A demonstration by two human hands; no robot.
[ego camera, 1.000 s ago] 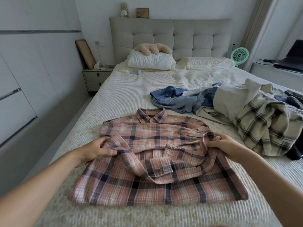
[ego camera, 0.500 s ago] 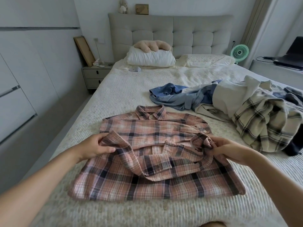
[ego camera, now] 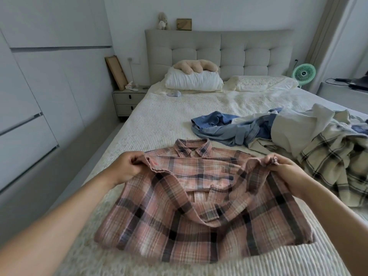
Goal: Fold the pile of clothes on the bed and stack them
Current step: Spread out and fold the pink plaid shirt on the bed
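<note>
A pink plaid shirt (ego camera: pixel 199 222) lies collar-away on the white bed (ego camera: pixel 163 124), its sides and sleeves folded inward. My left hand (ego camera: pixel 125 166) pinches the shirt's left edge and my right hand (ego camera: pixel 282 168) pinches its right edge. Both hold the cloth raised off the bed near the shoulders, so the middle sags between them. To the right lies the unfolded pile: a blue denim shirt (ego camera: pixel 225 130), a cream garment (ego camera: pixel 294 132) and a cream-and-black plaid shirt (ego camera: pixel 334 166).
Two pillows (ego camera: pixel 194 81) and a tan plush toy (ego camera: pixel 196 65) sit at the padded headboard. A grey nightstand (ego camera: pixel 128 100) stands left of the bed, with wardrobe doors (ego camera: pixel 35 96) along the left wall. A green fan (ego camera: pixel 302 73) and a desk (ego camera: pixel 346 90) are at right.
Both hands have lifted the pinched edges of the pink shirt up and away from me, toward the collar. The fold between them now hangs in the air.
</note>
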